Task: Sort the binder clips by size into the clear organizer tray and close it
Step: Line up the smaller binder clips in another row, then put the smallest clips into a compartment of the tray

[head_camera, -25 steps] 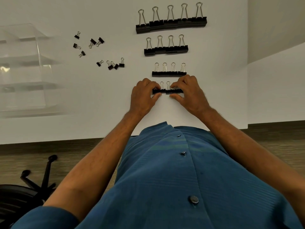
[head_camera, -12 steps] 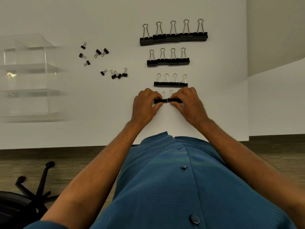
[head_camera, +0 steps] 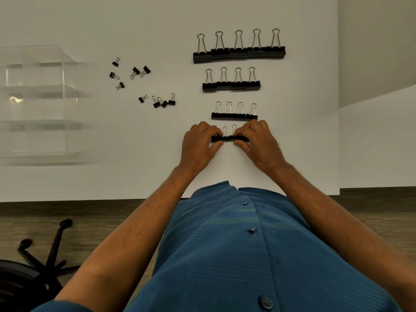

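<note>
While both hands (head_camera: 199, 146) pinch it, clip row (head_camera: 229, 138) runs left-right, handles away.

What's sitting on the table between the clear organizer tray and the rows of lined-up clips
In the head view, nine tiny binder clips lie scattered loose between the clear organizer tray and the lined-up rows.

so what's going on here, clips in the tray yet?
Not yet. A person is lining black binder clips up by size on the white table. Both hands, left hand and right hand, pinch the ends of the nearest row. Three bigger rows sit beyond it, the largest row farthest. The tiny clips lie scattered loose to the left. The clear tray appears to hold no clips.
</note>
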A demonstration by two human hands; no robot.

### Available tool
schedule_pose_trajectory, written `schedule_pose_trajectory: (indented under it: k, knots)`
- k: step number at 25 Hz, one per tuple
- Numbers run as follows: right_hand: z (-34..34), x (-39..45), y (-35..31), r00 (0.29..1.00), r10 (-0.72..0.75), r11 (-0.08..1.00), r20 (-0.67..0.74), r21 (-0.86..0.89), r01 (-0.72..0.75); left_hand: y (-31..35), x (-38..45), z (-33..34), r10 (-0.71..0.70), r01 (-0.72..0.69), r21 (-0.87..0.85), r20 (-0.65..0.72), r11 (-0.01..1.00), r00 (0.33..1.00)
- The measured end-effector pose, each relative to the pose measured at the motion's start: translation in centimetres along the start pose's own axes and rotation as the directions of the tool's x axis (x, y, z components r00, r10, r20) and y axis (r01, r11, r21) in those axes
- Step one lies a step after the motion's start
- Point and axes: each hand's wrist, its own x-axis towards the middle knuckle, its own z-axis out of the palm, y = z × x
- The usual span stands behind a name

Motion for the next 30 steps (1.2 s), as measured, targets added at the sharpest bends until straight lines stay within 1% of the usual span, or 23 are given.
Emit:
schedule_pose_trajectory:
  k: [4,7,12,15,20,26,30]
  knots:
    - [-0.2,-0.2,-0.1,1.0,0.014,1.0,-0.011,-0.008,-0.014,-0.1,-0.1,0.1,-0.006,0.006,-0.009,-0.001,1.0,1.0]
    - [-0.4,-0.3,-0.2,0.999,0.027,1.0,-0.046,0.005,-0.027,-0.1,-0.1,-0.1,-0.013,0.013,-0.033,0.0,0.999,1.0]
    - [-0.5,0.6,-0.8,0.995,0.034,0.999,-0.094,0.029,-0.032,-0.1,-0.1,-0.6,-0.037,0.033,-0.176,-0.019,0.984,0.999]
    - [-0.3,1.6,-1.8,0.992,0.01,0.999,-0.126,0.044,-0.004,-0.4,-0.3,-1.1,-0.049,0.038,-0.262,-0.034,0.964,0.998]
    - [0.7,3.7,-5.0,0.992,-0.04,0.998,-0.118,0.036,0.045,-2.5,-0.9,-2.9,-0.099,0.076,-0.33,-0.053,0.941,0.994]
    - [2.9,6.9,-10.6,0.993,0.011,0.999,-0.118,0.052,-0.005,-8.5,-1.1,-7.1,-0.089,0.067,-0.294,-0.06,0.954,0.994]
    - [5.4,8.7,-13.7,0.992,0.079,0.988,-0.103,0.14,-0.064,-12.6,-0.3,-10.3,-0.112,0.086,-0.248,-0.091,0.965,0.989]
